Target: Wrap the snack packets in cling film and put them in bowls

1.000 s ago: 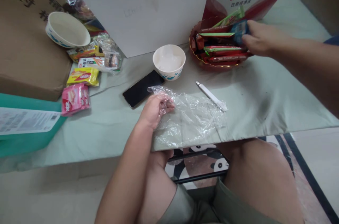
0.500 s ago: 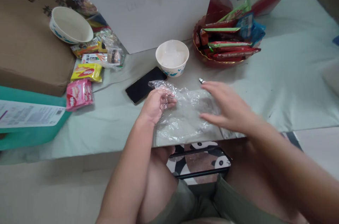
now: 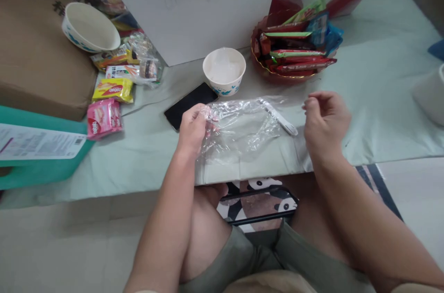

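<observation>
My left hand [image 3: 194,127] is closed on the left edge of a clear plastic bag [image 3: 239,138], crinkled and spread above the cloth. To the right of the bag, my right hand [image 3: 326,119] is raised with its fingers curled in; whether anything is between them is hidden. A slim white tool with a metal end [image 3: 282,119] lies slantwise at the bag's right side, partly under the film; its exact kind is unclear. Behind my left hand lies a black phone [image 3: 190,104]. A white paper bowl [image 3: 224,71] with blue print stands just beyond the bag.
A red basket [image 3: 258,64] of wrapped snacks stands at the back right. Packaged snacks [image 3: 113,89], another white bowl [image 3: 90,27], a cardboard box [image 3: 38,52] and a green container [image 3: 41,170] fill the left. A white panel [image 3: 194,6] stands behind; the table edge runs before my knees.
My right hand has moved right, off the bag, and its fingers have curled in. The white tool has come into view. My left hand has closed on the bag, which now stretches further right.
</observation>
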Motion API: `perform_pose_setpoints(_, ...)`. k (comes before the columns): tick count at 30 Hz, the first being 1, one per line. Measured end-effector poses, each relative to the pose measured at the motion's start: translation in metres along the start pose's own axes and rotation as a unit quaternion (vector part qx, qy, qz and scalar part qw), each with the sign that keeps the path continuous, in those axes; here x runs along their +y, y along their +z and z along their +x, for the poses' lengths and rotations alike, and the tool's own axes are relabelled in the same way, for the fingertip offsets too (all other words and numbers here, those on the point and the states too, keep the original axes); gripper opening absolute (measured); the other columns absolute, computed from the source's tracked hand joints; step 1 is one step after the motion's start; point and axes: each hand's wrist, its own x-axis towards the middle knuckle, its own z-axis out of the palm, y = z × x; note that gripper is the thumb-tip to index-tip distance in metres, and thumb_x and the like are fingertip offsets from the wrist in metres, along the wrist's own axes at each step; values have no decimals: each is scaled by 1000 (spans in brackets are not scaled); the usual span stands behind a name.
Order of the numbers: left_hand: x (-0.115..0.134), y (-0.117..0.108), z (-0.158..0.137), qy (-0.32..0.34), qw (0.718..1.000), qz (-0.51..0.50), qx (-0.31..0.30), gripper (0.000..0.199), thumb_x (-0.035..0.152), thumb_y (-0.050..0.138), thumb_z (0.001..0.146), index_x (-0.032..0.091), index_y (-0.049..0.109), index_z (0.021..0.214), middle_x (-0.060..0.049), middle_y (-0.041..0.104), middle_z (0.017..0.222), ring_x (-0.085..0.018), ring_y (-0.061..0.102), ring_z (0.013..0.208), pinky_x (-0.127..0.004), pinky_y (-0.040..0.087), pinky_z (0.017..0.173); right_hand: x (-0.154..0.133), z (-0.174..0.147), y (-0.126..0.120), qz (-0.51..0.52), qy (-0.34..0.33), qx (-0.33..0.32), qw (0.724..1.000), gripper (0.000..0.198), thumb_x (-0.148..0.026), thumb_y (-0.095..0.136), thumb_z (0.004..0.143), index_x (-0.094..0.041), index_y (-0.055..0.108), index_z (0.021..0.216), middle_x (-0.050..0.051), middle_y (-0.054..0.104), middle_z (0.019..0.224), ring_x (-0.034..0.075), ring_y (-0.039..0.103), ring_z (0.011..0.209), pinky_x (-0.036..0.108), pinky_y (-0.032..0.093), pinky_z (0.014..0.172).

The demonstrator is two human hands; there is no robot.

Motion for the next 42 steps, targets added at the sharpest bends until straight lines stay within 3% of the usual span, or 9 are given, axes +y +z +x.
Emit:
perform_pose_setpoints(5,3,1,1,-24,999,11,-22,11,26,63,78,20,58,71,1,65,64,-10,58,40,-20,27,36,1,-12,9,119,-18,-11,993,3,-32,54,93,-29,56,94,-4,55,61,15,55,46,31,47,46)
perform_pose_setpoints(8,5,1,1,-47,999,21,-12,9,26,60,80,20,56,74,2,65,62,-10,58,40,-18,27,35,-7,-38,16,149,-203,-83,964,10,-20,53,92,-27,56,98,-3,66,70,15,67,59,30,55,57)
perform_pose_setpoints(12,7,0,1,-66,997,35,-4,14,26,52,85,20,53,72,2,65,62,-8,55,38,-17,26,33,-16,-60,25,64,-435,-292,850,20,-14,54,86,-24,61,102,3,79,99,21,77,99,35,62,83)
perform_pose_setpoints(16,7,-1,2,-66,997,34,-2,14,23,50,87,20,52,73,2,65,61,-8,53,36,-17,24,32,-16,-49,28,-105,-391,-360,840,48,-18,53,82,-16,61,129,14,71,133,36,61,134,57,49,110)
perform_pose_setpoints(19,7,-3,4,-71,997,34,12,14,21,47,89,20,53,76,2,65,61,-8,54,36,-17,24,32,-12,-34,21,-172,-357,-382,835,55,-24,56,83,-15,58,137,12,79,109,36,69,119,60,43,112)
perform_pose_setpoints(26,8,-5,8,-58,998,33,17,18,25,48,91,20,51,74,2,64,61,-8,53,36,-18,23,32,-7,-29,-5,-165,-405,-398,806,18,-30,56,94,-20,71,97,2,72,73,19,70,71,39,48,82)
perform_pose_setpoints(32,8,-2,4,-59,997,39,6,13,19,51,84,19,56,73,2,65,64,-8,57,40,-18,27,34,-6,-33,-28,-92,-303,-552,772,45,-41,55,98,-16,63,134,-2,66,60,16,61,55,29,45,57)
perform_pose_setpoints(38,5,1,2,-67,994,89,-11,12,22,55,83,18,61,73,1,66,64,-8,58,43,-17,33,37,-4,-25,-24,-95,-153,-431,884,58,-42,52,98,-23,46,152,19,53,153,19,73,76,39,60,73)
perform_pose_setpoints(42,6,4,5,-78,988,125,-40,16,25,56,82,19,60,69,1,64,55,-7,43,33,-19,32,34,5,-14,-10,-72,-34,-339,937,73,-36,58,94,-33,28,161,16,43,162,15,69,63,41,62,69)
